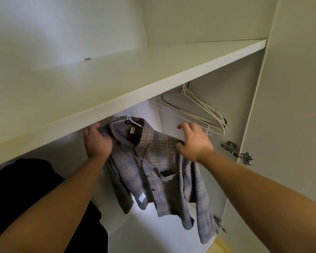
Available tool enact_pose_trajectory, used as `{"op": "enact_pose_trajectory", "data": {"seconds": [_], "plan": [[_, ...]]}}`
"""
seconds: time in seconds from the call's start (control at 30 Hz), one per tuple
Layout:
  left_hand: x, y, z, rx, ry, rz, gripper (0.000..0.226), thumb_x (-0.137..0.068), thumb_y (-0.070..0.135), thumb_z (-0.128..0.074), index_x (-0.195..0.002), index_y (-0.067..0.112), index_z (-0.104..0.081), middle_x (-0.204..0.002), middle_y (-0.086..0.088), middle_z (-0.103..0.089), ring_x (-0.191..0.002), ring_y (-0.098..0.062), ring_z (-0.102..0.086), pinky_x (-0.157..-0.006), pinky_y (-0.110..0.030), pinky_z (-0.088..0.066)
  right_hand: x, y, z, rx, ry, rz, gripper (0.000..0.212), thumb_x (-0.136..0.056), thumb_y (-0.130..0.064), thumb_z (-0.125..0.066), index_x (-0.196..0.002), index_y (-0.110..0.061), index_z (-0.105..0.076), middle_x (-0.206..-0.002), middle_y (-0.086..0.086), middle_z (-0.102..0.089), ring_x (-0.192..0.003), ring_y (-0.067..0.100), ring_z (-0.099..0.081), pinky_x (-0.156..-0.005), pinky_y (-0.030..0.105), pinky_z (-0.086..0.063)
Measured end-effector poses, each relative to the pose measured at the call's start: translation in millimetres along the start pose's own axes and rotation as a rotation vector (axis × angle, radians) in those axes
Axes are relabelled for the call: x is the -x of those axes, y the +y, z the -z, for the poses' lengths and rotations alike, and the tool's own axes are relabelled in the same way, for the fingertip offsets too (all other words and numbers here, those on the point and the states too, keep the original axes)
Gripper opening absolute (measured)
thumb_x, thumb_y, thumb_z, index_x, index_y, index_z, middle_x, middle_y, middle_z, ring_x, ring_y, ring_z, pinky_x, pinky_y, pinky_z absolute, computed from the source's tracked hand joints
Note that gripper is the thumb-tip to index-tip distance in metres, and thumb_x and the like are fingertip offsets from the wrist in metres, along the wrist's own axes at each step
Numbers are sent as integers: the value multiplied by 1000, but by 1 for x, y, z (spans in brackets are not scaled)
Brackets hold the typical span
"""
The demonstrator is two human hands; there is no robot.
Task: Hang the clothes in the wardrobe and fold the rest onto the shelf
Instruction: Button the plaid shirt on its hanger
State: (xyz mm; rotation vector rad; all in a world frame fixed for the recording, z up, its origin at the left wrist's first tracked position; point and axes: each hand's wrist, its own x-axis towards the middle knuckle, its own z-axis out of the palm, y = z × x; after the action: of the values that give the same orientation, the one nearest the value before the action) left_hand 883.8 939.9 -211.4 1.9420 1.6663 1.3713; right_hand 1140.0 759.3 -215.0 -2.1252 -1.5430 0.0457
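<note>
Head view, left to right. A black garment (pixel 35 189) hangs at lower left inside the wardrobe, partly behind the left forearm. The left hand (pixel 97 141) is raised just under the front edge of the white shelf (pixel 117 79), at the left shoulder of the plaid shirt (pixel 159 172). Its fingertips are hidden by the back of the hand, so whether it grasps the fabric cannot be told. The shirt hangs on a white hanger (pixel 130 119) below the shelf, buttoned, with its collar uppermost. The right hand (pixel 195 141) is released: fingers spread and lifted, thumb touching the shirt's right shoulder. Beyond it hang several empty hangers (pixel 199 110). A metal hinge (pixel 237 152) is fixed at the door edge, far right.
</note>
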Motion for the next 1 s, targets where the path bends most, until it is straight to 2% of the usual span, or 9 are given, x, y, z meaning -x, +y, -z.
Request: {"op": "enact_pose_trajectory", "data": {"seconds": [0.07,0.13,0.3,0.37,0.5,0.6,0.73,0.87,1.0], "plan": [[-11,-13,7,-67,-155,108,52,-88,5,-57,-139,7,-49,-145,-18,-42,-124,-41,-49,-103,-45,-41,-3,-25,-4,46,131,109,53,-84,-29,-57,-135,-21,-46,-130,6,-47,-122,26,-44,-105,41,-38],[-17,-23,13,-84,-289,61,57,-88,3,-58,-143,13,-46,-147,-16,-44,-129,-39,-48,-105,-44,-41,-6,-53,-12,62,192,214,46,-83,-26,-55,-127,-16,-53,-120,8,-51,-111,28,-48,-96,42,-43],[-30,-43,29,-103,-434,83,48,-87,6,-64,-133,16,-54,-129,-14,-62,-117,-36,-59,-95,-42,-49,-11,-112,-44,13,37,441,40,-86,-23,-57,-124,-11,-57,-118,12,-56,-108,32,-51,-92,44,-46],[-33,-51,36,-144,-412,78,40,-82,11,-66,-121,14,-61,-122,-17,-65,-113,-38,-61,-92,-44,-51,-15,-131,-56,-48,-67,397,44,-87,-22,-59,-129,-11,-54,-124,13,-55,-115,33,-50,-95,45,-46],[-45,-63,41,-207,-456,103,37,-83,7,-67,-119,8,-62,-122,-20,-62,-114,-40,-59,-90,-40,-48,-35,-164,-72,-265,-194,184,57,-87,-23,-62,-140,-13,-44,-137,12,-50,-123,33,-50,-99,47,-49],[-68,-95,29,-240,-484,48,20,-72,22,-63,-92,20,-66,-93,-12,-70,-90,-35,-69,-74,-41,-57,-55,-186,-87,-486,-295,-10,77,-80,-27,-67,-148,-18,-32,-135,15,-54,-117,35,-57,-97,49,-52],[-57,-72,36,-189,-528,32,28,-84,8,-68,-111,14,-63,-108,-23,-66,-93,-40,-65,-80,-50,-55,-90,-197,-129,-726,-385,-147,97,-52,-50,-72,-139,-37,-32,-129,14,-57,-114,36,-61,-94,52,-53],[-47,-69,39,-166,-441,108,36,-99,13,-57,-133,2,-55,-136,-26,-54,-124,-41,-51,-105,-47,-41,-89,-207,-122,-696,-320,-137,71,-69,-45,-73,-131,-21,-50,-118,12,-65,-104,31,-64,-90,48,-56],[-35,-81,53,-72,-279,22,20,-95,15,-64,-109,1,-65,-113,-22,-67,-110,-37,-60,-99,-46,-46,-98,-208,-125,-594,-303,-23,47,-92,-41,-61,-126,-9,-59,-121,18,-64,-110,35,-62,-95,48,-53]]}}
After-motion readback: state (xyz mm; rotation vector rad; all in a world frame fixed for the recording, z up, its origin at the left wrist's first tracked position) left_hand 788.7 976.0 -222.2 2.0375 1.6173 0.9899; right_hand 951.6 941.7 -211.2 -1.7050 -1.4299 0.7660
